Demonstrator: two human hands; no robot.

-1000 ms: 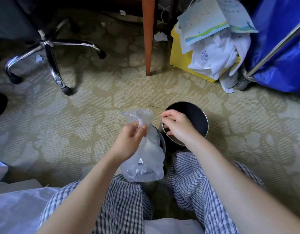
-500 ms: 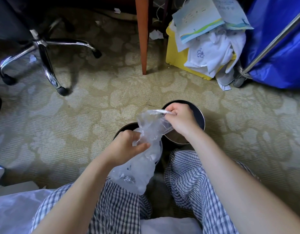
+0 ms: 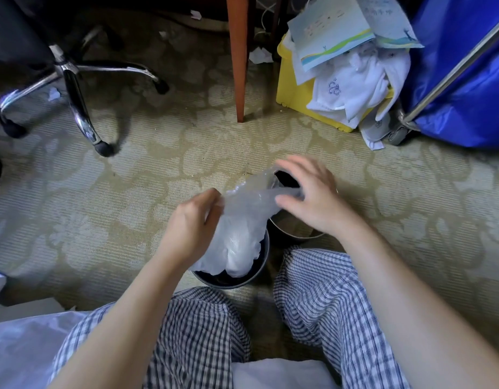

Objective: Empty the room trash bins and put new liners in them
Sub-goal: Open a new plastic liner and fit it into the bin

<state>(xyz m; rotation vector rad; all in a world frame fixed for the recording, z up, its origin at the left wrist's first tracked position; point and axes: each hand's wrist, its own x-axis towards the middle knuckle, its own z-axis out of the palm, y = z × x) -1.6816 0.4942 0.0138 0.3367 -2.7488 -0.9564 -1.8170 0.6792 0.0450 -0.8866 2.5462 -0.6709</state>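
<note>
Working over two bins, the person had the near bin [image 3: 242,282] just ahead of the knees, with the closed end of the clear liner [image 3: 242,220] drooping into it. The left hand [image 3: 192,223] pinched the film at mid-length, above that bin's left side. The liner's long axis ran up and away to the right, and its mouth ended over the far bin [image 3: 296,234]. The right hand [image 3: 315,200], fingers spread, lay at the mouth; whether it gripped could not be told. Judged: the right hand was nearer the far bin, so spreading the mouth there would fall to it.
</note>
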